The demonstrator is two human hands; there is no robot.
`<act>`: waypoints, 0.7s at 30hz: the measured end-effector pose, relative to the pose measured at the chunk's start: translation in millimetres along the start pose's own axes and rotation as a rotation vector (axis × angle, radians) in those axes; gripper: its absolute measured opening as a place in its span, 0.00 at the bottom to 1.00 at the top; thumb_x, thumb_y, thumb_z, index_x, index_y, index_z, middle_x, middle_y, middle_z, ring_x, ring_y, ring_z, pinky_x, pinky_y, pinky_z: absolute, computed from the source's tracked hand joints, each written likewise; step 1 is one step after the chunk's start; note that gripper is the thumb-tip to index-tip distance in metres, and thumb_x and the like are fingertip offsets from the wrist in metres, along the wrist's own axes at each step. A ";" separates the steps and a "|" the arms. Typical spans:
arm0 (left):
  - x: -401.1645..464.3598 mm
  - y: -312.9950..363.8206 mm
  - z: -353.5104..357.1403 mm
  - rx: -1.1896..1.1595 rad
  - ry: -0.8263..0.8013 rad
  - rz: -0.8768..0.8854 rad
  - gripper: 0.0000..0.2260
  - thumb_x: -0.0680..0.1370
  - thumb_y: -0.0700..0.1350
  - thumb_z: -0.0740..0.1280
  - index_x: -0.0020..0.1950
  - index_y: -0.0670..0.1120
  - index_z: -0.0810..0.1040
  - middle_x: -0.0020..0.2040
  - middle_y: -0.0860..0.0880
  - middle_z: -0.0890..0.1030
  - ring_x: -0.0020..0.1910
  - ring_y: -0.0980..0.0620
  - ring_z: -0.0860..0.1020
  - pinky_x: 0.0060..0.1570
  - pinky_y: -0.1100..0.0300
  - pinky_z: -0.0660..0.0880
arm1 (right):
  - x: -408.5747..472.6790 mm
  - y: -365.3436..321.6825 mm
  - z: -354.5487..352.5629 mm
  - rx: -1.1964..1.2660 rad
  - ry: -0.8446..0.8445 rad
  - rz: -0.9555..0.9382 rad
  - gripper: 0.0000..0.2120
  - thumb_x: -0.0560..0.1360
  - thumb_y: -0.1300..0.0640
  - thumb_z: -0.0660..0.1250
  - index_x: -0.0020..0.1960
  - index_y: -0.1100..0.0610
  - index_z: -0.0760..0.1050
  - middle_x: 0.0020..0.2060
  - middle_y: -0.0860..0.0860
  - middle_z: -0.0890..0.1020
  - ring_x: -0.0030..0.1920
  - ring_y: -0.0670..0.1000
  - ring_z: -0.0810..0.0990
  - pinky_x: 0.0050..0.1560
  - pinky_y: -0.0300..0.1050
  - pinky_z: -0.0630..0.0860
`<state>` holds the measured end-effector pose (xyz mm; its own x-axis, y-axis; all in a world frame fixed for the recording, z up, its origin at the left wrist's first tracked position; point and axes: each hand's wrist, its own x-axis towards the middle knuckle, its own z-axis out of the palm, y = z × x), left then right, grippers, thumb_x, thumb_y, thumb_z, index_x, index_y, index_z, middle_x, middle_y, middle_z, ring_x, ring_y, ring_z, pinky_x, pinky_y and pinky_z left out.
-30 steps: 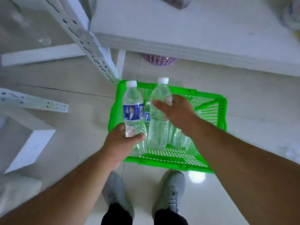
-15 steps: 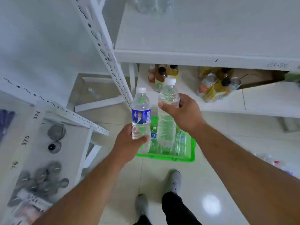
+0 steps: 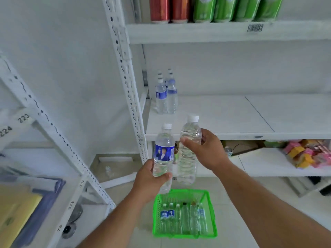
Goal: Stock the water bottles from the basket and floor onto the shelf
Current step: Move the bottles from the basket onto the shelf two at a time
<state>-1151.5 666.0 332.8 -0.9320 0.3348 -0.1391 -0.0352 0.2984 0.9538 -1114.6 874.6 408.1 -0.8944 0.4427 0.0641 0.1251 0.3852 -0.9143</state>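
Left hand (image 3: 149, 179) grips blue-labelled water bottle (image 3: 163, 156) low on body, upright. Right hand (image 3: 206, 151) wraps unlabelled water bottle (image 3: 189, 151) near top, slightly tilted. Both held just in front of white shelf (image 3: 223, 115) edge. Shelved bottles (image 3: 165, 94) back left. Green basket (image 3: 185, 214) on floor below, more bottles inside.

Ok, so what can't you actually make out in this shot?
- Head view: how many bottles are in the green basket; too small and overlapping.
- Base of the labelled bottle: covered by the left hand.
- Shelf bottles: the rear ones are hidden behind the front pair.
- Red and green packs up top: cut off by the frame edge.
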 end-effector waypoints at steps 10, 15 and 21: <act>-18.4 52.1 26.2 -0.014 0.097 0.040 0.17 0.69 0.44 0.78 0.54 0.53 0.79 0.46 0.60 0.85 0.43 0.63 0.83 0.40 0.69 0.75 | -1.6 -39.4 -57.3 0.084 -0.054 -0.064 0.15 0.70 0.41 0.74 0.52 0.48 0.81 0.45 0.44 0.86 0.46 0.45 0.85 0.52 0.54 0.82; -21.0 68.2 47.9 -0.035 0.125 0.036 0.18 0.69 0.41 0.78 0.55 0.54 0.79 0.47 0.59 0.86 0.44 0.62 0.83 0.38 0.70 0.75 | 4.7 -33.7 -79.7 0.093 -0.093 -0.098 0.14 0.71 0.41 0.74 0.51 0.48 0.82 0.44 0.43 0.86 0.46 0.44 0.85 0.52 0.54 0.82; -8.8 75.9 59.2 -0.054 0.148 0.042 0.17 0.69 0.40 0.78 0.54 0.53 0.80 0.47 0.57 0.86 0.43 0.62 0.83 0.34 0.72 0.75 | 23.5 -32.9 -92.4 0.052 -0.114 -0.134 0.13 0.71 0.40 0.73 0.49 0.47 0.82 0.43 0.43 0.86 0.44 0.44 0.85 0.51 0.53 0.82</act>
<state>-1124.6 738.6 390.7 -0.9759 0.2093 -0.0623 -0.0111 0.2370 0.9714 -1100.0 947.2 476.7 -0.9447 0.2945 0.1440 -0.0183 0.3910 -0.9202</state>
